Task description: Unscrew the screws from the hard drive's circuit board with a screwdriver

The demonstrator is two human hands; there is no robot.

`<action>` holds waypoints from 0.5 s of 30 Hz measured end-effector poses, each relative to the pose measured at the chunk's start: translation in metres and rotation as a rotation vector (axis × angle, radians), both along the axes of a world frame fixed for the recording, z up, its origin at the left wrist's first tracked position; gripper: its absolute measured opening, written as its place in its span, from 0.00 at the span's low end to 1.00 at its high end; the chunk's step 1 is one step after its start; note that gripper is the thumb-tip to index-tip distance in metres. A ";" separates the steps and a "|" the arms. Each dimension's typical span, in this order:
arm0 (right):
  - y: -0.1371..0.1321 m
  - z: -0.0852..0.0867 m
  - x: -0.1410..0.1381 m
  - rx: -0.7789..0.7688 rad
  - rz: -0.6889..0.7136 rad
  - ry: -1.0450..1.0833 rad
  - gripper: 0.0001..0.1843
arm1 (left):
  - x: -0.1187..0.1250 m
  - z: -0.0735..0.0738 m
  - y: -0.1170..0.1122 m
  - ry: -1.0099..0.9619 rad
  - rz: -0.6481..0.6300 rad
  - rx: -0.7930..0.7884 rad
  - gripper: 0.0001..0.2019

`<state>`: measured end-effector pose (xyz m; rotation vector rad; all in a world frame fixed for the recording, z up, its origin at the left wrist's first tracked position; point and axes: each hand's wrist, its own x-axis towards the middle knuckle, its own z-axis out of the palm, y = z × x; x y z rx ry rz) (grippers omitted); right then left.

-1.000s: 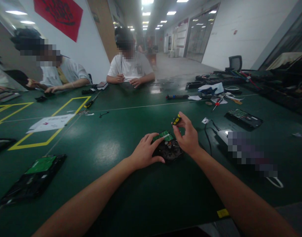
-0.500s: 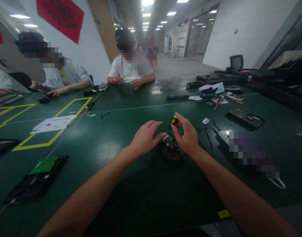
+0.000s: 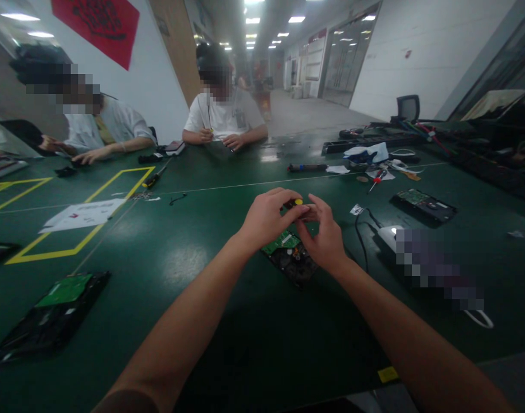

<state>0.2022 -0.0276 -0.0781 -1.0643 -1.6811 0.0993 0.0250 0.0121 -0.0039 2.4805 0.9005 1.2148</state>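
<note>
In the head view, a small tool with a yellow-and-black handle (image 3: 298,202), which looks like a screwdriver, is in the closed fingers of my left hand (image 3: 267,218). Its yellow end shows beyond my fingertips; the shaft is hidden. My right hand (image 3: 325,232) is close against the left, fingers bent and thumb apart from them, near the left thumb and the tool. Beneath both hands lies a dark hard drive (image 3: 297,264) with a green circuit board (image 3: 283,242). My right hand partly covers it.
Another hard drive (image 3: 51,315) lies at left, one more (image 3: 423,206) at right. A blurred-out device (image 3: 434,267) with a cable lies by my right forearm. Further off are a red screwdriver (image 3: 377,180), a yellow-black screwdriver (image 3: 151,180) and paper (image 3: 84,215). Co-workers (image 3: 226,117) sit across the table.
My left hand has come up and right to meet my right hand and closed around the yellow-black tool, which my right hand held before. More of the green board shows.
</note>
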 end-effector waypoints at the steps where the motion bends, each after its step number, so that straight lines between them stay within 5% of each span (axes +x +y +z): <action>1: 0.001 0.000 0.003 -0.027 -0.001 -0.020 0.30 | -0.001 0.000 0.001 0.000 0.006 -0.005 0.10; 6: -0.003 -0.003 0.014 -0.210 -0.046 -0.335 0.09 | -0.006 0.002 0.004 0.002 0.024 -0.024 0.10; 11: -0.028 0.002 -0.003 -0.405 -0.014 -0.547 0.35 | -0.008 0.002 0.006 0.012 0.036 -0.033 0.11; 15: -0.045 0.012 -0.016 -0.534 0.041 -0.734 0.43 | -0.008 0.003 0.006 0.020 0.044 -0.037 0.11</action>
